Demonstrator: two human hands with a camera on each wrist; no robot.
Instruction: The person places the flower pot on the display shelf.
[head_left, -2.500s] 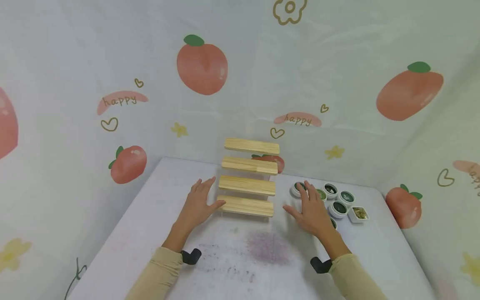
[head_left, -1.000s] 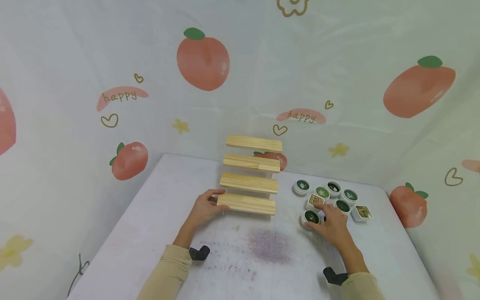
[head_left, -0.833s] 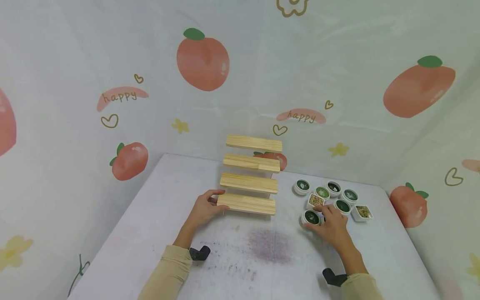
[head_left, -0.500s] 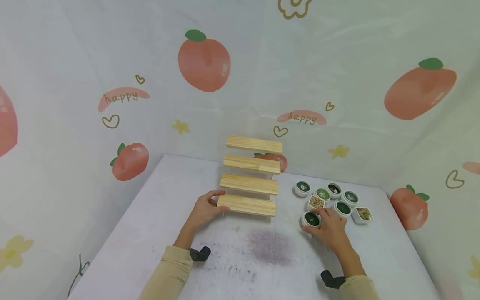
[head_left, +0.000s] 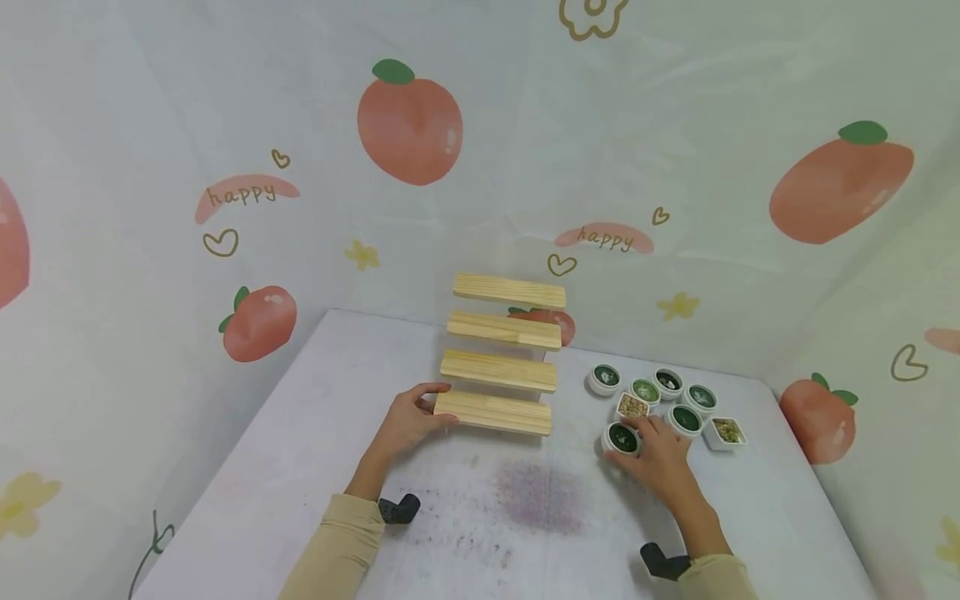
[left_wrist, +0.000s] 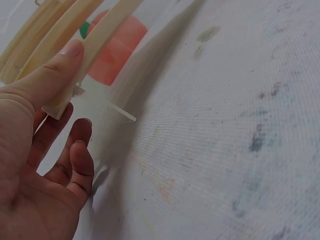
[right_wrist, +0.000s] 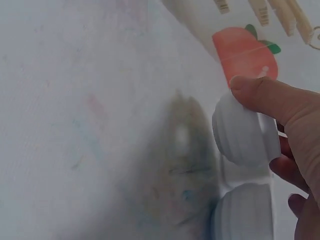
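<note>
A four-tier wooden rack (head_left: 492, 412) of pale slats stands at the back middle of the table. My left hand (head_left: 411, 419) pinches the left end of its lowest slat (left_wrist: 107, 27), thumb on one side and fingers behind. On the right, my right hand (head_left: 660, 457) holds a small round white pot (head_left: 621, 438) with a dark green top, thumb and fingers on opposite sides. The right wrist view shows the thumb on the ribbed wall of that pot (right_wrist: 242, 130). A second white pot (right_wrist: 245, 212) sits beside it, covered by my hand in the head view.
Several more round white pots (head_left: 604, 379) with green or dark tops cluster behind my right hand. Square white cups with grainy contents stand among them (head_left: 632, 407) and at the far right (head_left: 726, 433). A fruit-printed cloth (head_left: 480, 167) hangs close behind the rack.
Both hands were spread in the air 2.5 seconds ago. The left has since taken hold of the bottom slat; the right has come down onto the round pot. Little has moved in the last half second.
</note>
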